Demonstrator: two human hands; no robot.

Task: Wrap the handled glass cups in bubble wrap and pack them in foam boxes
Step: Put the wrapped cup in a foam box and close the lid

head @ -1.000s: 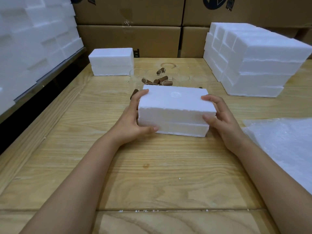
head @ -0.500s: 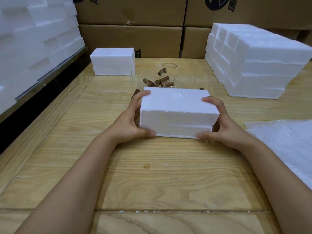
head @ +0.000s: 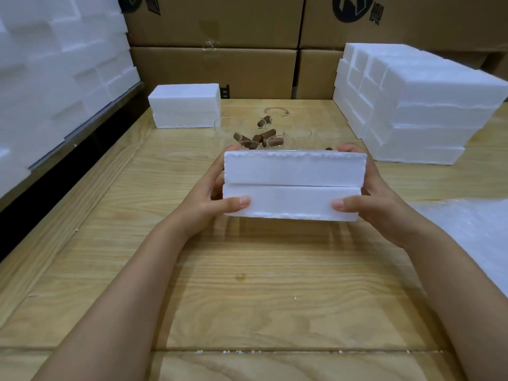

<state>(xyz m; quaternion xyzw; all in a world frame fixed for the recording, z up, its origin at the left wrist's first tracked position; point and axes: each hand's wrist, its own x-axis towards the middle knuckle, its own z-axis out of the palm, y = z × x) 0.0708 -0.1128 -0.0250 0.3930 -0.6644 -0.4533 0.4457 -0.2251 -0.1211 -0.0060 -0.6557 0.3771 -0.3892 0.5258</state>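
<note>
A closed white foam box (head: 294,185) of two halves is lifted off the wooden table (head: 247,284), its long side facing me. My left hand (head: 209,202) grips its left end, thumb on the front of the lower half. My right hand (head: 376,199) grips the right end the same way. Behind the box stand several clear glass cups with brown handles (head: 268,136), partly hidden by it. A sheet of bubble wrap (head: 475,235) lies on the table at the right.
Another closed foam box (head: 185,105) sits at the back left. A stack of foam boxes (head: 417,105) stands at the back right, more foam (head: 55,64) piles along the left, and cardboard cartons (head: 214,70) line the back.
Both hands have lifted the foam box off the table and tipped it so that its long side faces me; the thumbs moved onto the front of the lower half.
</note>
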